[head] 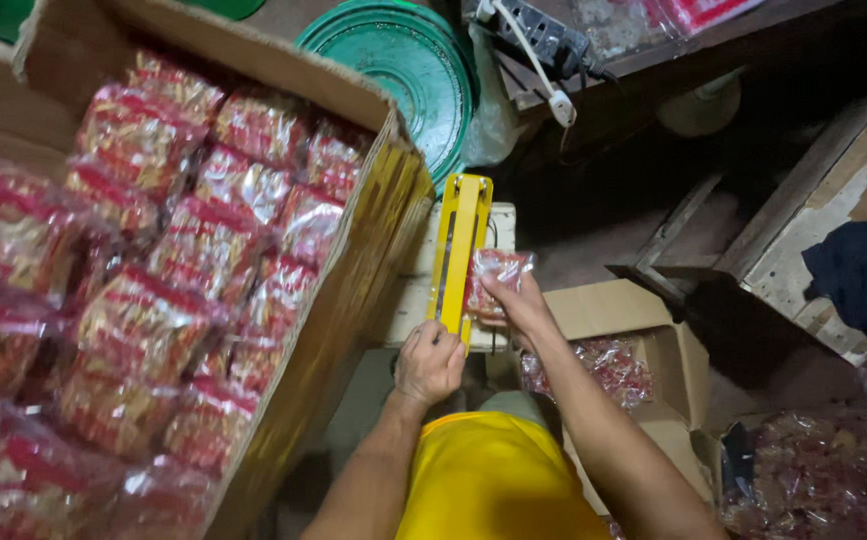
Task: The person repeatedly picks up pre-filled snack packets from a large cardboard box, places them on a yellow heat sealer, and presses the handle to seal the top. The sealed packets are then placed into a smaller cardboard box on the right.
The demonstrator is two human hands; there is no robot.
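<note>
Place: a small, dim packing workshop, cramped and makeshift.
Stock: a big cardboard box (353, 290) filled with sealed red-and-clear snack packets (203, 240).
Tool: a yellow bag sealer (458, 255) on a low stand.
Supply: 1 smaller carton (643, 330) of loose snacks.
Surroundings: worn wooden crates (813, 240), a green plastic lid (403, 70), a power strip (543, 35).

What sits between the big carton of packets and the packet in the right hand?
The yellow sealer, pressed by the left hand; head view. The right hand holds the packet.
</note>
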